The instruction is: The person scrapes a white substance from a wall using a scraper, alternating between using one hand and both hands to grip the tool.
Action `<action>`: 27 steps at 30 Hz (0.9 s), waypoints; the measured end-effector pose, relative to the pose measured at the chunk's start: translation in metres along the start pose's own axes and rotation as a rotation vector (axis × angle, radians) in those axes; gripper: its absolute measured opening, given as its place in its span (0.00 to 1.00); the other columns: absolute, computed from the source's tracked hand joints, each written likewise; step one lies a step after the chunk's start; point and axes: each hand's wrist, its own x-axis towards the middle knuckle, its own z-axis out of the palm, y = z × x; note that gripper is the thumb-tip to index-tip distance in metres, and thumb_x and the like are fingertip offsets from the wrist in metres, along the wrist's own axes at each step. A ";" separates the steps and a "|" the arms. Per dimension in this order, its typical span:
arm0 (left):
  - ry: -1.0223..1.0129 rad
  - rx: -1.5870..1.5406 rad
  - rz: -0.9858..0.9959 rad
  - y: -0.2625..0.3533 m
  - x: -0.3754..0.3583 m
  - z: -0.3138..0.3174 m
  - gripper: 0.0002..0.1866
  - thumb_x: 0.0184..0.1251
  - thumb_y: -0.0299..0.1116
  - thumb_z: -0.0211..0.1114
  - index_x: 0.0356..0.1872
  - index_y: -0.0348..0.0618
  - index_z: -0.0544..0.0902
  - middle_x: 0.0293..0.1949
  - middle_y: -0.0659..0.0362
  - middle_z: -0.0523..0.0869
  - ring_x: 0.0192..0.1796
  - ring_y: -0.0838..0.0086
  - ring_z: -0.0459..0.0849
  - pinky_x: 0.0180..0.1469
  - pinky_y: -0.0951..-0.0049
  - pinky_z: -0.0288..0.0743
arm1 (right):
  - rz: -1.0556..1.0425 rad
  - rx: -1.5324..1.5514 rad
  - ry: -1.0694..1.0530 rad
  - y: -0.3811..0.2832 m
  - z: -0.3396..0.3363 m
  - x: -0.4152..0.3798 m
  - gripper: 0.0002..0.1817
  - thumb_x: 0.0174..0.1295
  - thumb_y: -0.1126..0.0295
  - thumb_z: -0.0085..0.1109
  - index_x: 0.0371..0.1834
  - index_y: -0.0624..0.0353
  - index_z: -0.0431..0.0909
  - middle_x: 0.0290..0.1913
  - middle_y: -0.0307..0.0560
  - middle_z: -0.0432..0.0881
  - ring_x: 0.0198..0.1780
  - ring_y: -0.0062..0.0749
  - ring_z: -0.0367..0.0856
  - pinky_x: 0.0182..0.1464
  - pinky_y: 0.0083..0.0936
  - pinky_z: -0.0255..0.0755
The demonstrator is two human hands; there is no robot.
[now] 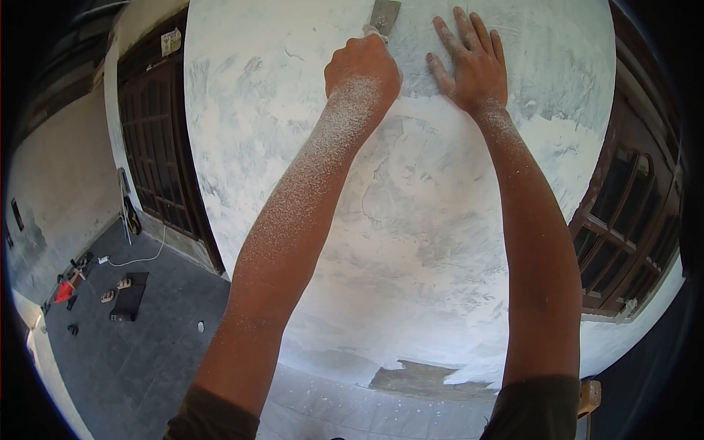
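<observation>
In the head view my left hand [363, 70] is closed round the handle of a scraper [385, 16], whose flat metal blade points up against the wall at the top. White dust covers that forearm. To its right, my right hand [473, 66] lies with fingers spread on the wall [425, 220], holding nothing. The wall is coated in patchy white and grey, with a bare grey strip near its foot.
A dark wooden door [155, 139] stands at the left, a brown-framed window [623, 220] at the right. On the dark floor [169, 367] lie a black mat [130, 297], sandals [108, 296], a red item [64, 292] and a white cable [147, 259].
</observation>
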 end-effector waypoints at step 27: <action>0.006 0.048 0.032 -0.001 -0.001 0.002 0.25 0.70 0.35 0.60 0.65 0.35 0.75 0.46 0.43 0.88 0.50 0.54 0.89 0.52 0.56 0.84 | 0.085 0.190 -0.205 -0.003 -0.016 0.002 0.36 0.64 0.50 0.54 0.75 0.49 0.64 0.80 0.53 0.53 0.81 0.48 0.47 0.81 0.47 0.39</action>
